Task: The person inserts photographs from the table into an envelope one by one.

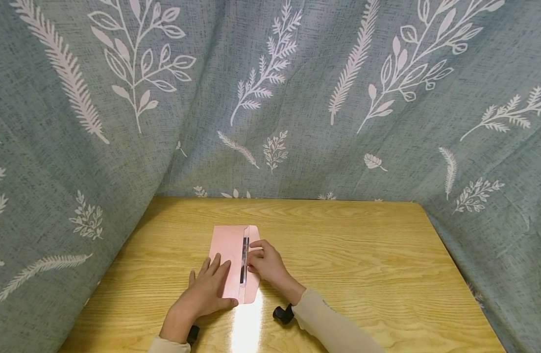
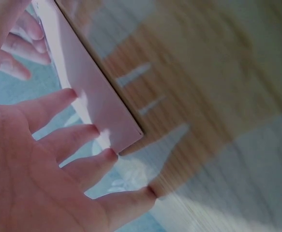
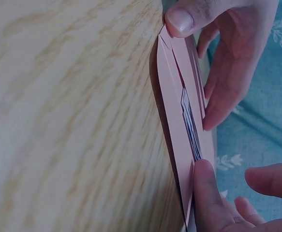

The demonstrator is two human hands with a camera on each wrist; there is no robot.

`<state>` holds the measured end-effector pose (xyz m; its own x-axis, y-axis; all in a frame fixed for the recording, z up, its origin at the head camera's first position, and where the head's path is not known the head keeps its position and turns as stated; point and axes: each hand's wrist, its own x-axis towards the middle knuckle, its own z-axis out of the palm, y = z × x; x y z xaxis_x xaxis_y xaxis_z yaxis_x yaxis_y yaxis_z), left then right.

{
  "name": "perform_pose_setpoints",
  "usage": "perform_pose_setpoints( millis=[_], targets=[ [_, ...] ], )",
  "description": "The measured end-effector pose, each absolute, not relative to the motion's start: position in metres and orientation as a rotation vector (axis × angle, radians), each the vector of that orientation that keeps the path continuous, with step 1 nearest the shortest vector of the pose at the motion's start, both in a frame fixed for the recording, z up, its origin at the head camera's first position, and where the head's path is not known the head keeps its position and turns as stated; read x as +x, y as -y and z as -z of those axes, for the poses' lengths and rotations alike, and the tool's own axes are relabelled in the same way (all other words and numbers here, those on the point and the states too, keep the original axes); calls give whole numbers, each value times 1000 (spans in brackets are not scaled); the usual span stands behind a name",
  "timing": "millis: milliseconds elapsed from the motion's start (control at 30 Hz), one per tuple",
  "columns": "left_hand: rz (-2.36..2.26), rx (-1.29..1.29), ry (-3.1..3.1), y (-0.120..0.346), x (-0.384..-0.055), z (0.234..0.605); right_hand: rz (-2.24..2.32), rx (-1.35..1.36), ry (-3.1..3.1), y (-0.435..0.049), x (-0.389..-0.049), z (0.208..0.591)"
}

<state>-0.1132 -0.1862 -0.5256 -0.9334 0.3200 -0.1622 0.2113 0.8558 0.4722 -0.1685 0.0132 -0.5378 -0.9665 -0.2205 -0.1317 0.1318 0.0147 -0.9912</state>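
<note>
A pink envelope (image 1: 227, 245) lies on the table, its flap (image 1: 254, 289) folded out to the right. Dark, glossy card-like sheets (image 1: 244, 260) show along its opening; in the right wrist view several thin edges (image 3: 191, 128) are stacked inside the pocket. My left hand (image 1: 209, 289) rests on the envelope with fingers spread, the thumb at the near corner by the opening. My right hand (image 1: 267, 264) is at the opening from the flap side, fingers slightly bent, one fingertip (image 3: 204, 169) pressing at the sheets' edge. Its thumb stands apart from that finger in the right wrist view.
The wooden table (image 1: 341, 245) extends to the right and behind the envelope. A patterned green-blue cloth (image 1: 297, 162) hangs around its back and sides. A black wrist device (image 1: 282, 315) sits beneath my right forearm, and a bright reflection lies in front of the envelope.
</note>
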Motion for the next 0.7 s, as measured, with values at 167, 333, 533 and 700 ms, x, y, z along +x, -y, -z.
perform_pose_setpoints(
  millis=[167,333,533,700],
  targets=[
    [-665,412,-2802,186,-114,526,2036,-103,-2049,-12,-161,516],
    [-664,412,-2806,186,-114,526,2034,-121,-2069,-13,-159,508],
    [-671,410,-2805,185,-115,525,2011,-102,-2091,-11,-171,538],
    [-680,400,-2795,185,-114,523,1954,-163,-2162,-10,-169,542]
  ],
)
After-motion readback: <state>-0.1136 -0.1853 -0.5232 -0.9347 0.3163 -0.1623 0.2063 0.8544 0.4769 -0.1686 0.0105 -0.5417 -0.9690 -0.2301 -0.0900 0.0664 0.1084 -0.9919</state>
